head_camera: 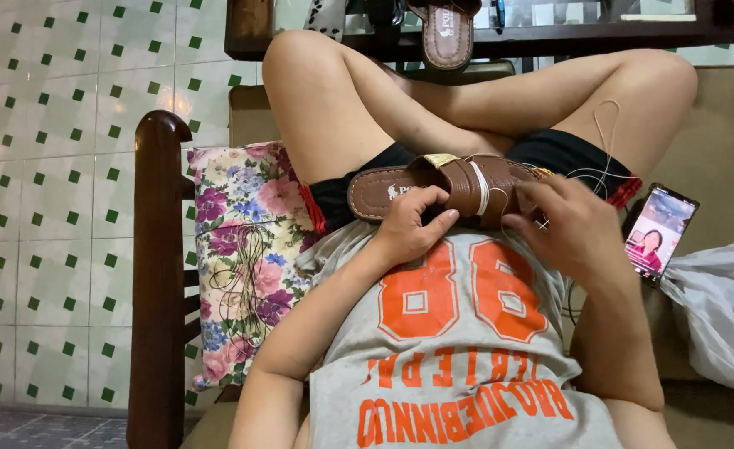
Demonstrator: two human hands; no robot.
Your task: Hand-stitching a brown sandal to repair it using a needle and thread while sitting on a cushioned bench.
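Right now the left hand [408,226] pinches the brown sandal [442,187] on the lap, fingers shut on its sole. Right hand [571,224] is closed on the strap w/ white thread [604,158]. Looks like sewing; next pull needs a slow tug. Pillow [246,258] sits left, phone [660,231] right, 2nd sandal [448,35] far up. Little room.

The sandal [450,185] lies across the lap; the cushion [246,258] sits at its 8 o'clock, the phone [660,231] at 3 o'clock, a second sandal [448,35] at 12 o'clock.
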